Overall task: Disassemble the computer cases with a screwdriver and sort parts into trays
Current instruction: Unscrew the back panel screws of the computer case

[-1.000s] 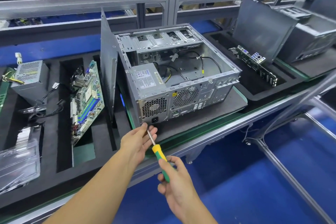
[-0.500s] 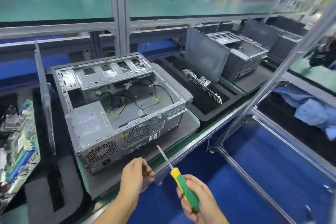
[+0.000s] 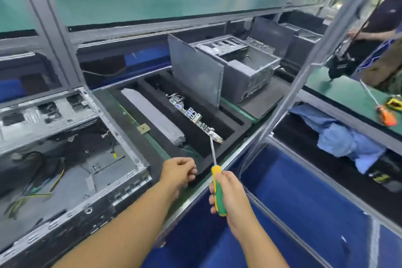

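Workbench (image 3: 158, 148) with two open computer cases (image 3: 65, 159) (image 3: 245, 67); right hand (image 3: 232, 198) round one screwdriver (image 3: 216, 177); left hand (image 3: 178, 172) curled, contents unclear

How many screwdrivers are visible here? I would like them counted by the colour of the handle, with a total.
Green-and-yellow-handled screwdriver, held with its metal shaft pointing up: 1
Orange-handled screwdriver, lying on the green bench top at the far right: 1
Total: 2
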